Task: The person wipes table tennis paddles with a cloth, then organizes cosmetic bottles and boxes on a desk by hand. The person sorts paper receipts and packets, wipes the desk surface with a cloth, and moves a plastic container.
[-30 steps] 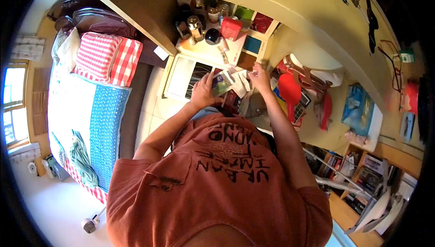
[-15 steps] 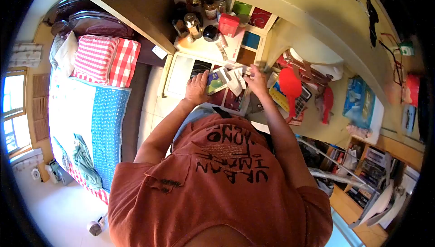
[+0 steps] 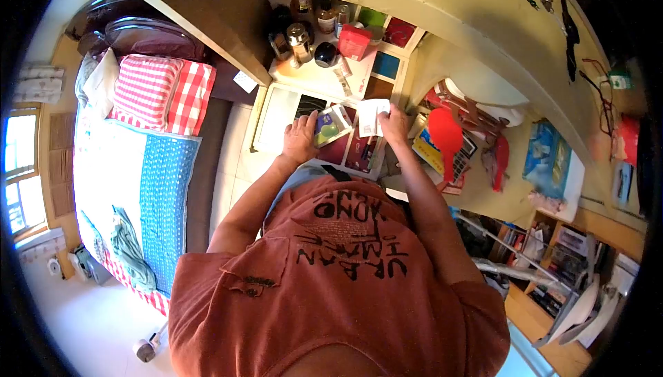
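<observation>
As the head view shows, the right hand (image 3: 394, 126) pinches a white paper (image 3: 371, 116) by its right edge, over a panelled surface (image 3: 275, 118). Just left of the paper is a green-and-purple packet (image 3: 332, 128); the left hand (image 3: 300, 138) is at its left edge, though I cannot tell whether it grips. Beyond stands a red box (image 3: 354, 42).

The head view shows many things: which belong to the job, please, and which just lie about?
In the job:
- white rectangular packet, in the right hand
- green-purple packet, at the left hand

Lying about:
- red square box
- blue plastic pack
- red-and-white pillow
</observation>
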The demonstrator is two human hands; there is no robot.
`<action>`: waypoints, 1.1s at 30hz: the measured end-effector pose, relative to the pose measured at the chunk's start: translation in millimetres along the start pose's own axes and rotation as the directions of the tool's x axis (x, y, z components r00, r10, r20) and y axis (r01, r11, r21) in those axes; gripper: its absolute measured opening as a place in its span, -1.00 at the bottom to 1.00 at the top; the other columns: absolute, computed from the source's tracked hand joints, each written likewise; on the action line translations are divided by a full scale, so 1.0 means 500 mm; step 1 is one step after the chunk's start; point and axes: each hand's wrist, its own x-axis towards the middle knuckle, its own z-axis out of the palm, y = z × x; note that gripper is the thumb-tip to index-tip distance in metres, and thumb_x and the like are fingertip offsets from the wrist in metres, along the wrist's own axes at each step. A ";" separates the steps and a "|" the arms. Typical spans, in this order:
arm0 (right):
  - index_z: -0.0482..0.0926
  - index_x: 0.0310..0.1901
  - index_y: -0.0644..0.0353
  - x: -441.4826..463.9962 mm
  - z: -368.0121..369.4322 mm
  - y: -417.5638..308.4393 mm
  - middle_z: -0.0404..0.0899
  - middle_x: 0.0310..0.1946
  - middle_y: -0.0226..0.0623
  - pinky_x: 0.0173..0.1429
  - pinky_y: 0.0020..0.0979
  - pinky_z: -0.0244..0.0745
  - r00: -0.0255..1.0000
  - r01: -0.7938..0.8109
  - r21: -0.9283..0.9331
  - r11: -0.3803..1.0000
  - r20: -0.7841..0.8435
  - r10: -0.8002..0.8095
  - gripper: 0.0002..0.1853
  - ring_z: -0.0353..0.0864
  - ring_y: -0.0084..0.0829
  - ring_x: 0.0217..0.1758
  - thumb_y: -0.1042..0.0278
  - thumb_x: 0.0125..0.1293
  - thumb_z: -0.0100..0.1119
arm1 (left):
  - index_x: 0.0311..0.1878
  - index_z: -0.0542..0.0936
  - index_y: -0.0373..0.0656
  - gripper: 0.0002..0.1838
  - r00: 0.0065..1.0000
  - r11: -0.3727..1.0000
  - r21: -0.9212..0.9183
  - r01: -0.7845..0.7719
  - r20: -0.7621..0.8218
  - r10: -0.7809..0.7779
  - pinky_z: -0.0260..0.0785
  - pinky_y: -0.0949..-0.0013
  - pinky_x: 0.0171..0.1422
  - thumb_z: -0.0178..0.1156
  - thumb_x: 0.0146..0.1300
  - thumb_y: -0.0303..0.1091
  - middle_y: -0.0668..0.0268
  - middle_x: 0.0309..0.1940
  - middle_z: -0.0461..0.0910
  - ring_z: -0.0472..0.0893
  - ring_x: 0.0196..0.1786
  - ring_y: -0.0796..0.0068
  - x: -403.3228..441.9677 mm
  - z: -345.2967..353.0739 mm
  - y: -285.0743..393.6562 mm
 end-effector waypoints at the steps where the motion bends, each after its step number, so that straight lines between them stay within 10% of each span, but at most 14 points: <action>1: 0.52 -0.18 0.27 -0.001 -0.012 -0.005 0.64 -0.25 0.07 -0.09 0.06 0.49 1.000 -0.005 -0.002 1.000 -0.007 0.005 -0.71 0.63 0.12 -0.20 0.24 0.16 0.16 | 0.44 0.15 -0.07 0.13 1.000 1.000 -0.008 -0.009 -0.027 0.009 0.29 -0.01 0.27 0.52 -0.29 -0.24 0.15 0.11 0.43 0.45 0.19 0.04 -0.004 0.001 -0.001; 10: 0.44 -0.07 0.17 -0.010 -0.100 -0.010 0.61 -0.46 0.11 -0.24 0.09 0.49 0.985 0.000 -0.318 0.948 -0.162 -0.054 -0.73 0.63 0.16 -0.37 0.30 0.22 0.13 | 0.34 0.26 -0.11 -0.02 1.000 0.995 -0.099 0.005 -0.012 -0.006 0.31 0.06 0.28 0.53 -0.23 -0.25 0.13 0.13 0.45 0.48 0.18 0.05 0.003 -0.005 -0.020; 16: 0.43 -0.09 0.18 -0.067 -0.036 -0.077 0.64 -0.31 0.05 -0.10 0.02 0.53 0.986 0.076 -0.214 0.974 0.163 -0.041 -0.75 0.65 0.11 -0.23 0.43 0.18 0.12 | 0.32 0.24 -0.15 -0.03 0.999 0.990 -0.134 0.051 0.002 -0.051 0.27 0.03 0.33 0.54 -0.20 -0.21 0.09 0.21 0.41 0.42 0.26 0.06 -0.007 -0.039 0.026; 22: 0.47 -0.13 0.26 -0.071 0.011 -0.051 0.64 -0.24 0.03 -0.06 -0.07 0.52 0.997 0.071 0.067 0.995 -0.008 -0.071 -0.72 0.65 0.06 -0.14 0.38 0.12 0.18 | 0.41 0.16 -0.09 0.12 0.990 0.991 0.130 -0.026 -0.136 0.043 0.23 0.00 0.32 0.55 -0.29 -0.20 0.14 0.21 0.35 0.36 0.28 0.05 0.016 0.039 0.019; 28: 0.55 0.03 0.22 -0.056 -0.016 -0.070 0.63 -0.14 0.08 0.02 -0.05 0.52 1.000 -0.011 -0.058 0.998 0.005 0.011 -0.62 0.64 0.09 -0.10 0.37 0.14 0.18 | 0.41 0.17 -0.10 0.09 0.972 0.979 -0.199 -0.043 -0.236 -0.005 0.31 0.02 0.26 0.56 -0.24 -0.20 0.06 0.12 0.43 0.44 0.20 -0.01 -0.015 -0.064 0.042; 33: 0.58 0.03 0.18 -0.077 0.080 -0.127 0.67 -0.22 -0.03 -0.04 -0.16 0.54 0.972 -0.150 0.352 0.924 0.224 0.073 -0.63 0.66 -0.09 -0.19 0.42 0.14 0.17 | 0.37 0.18 -0.24 0.08 0.979 0.929 -0.369 -0.025 -0.198 -0.052 0.32 0.09 0.29 0.57 -0.25 -0.23 -0.02 0.13 0.41 0.43 0.20 -0.06 -0.031 -0.102 0.072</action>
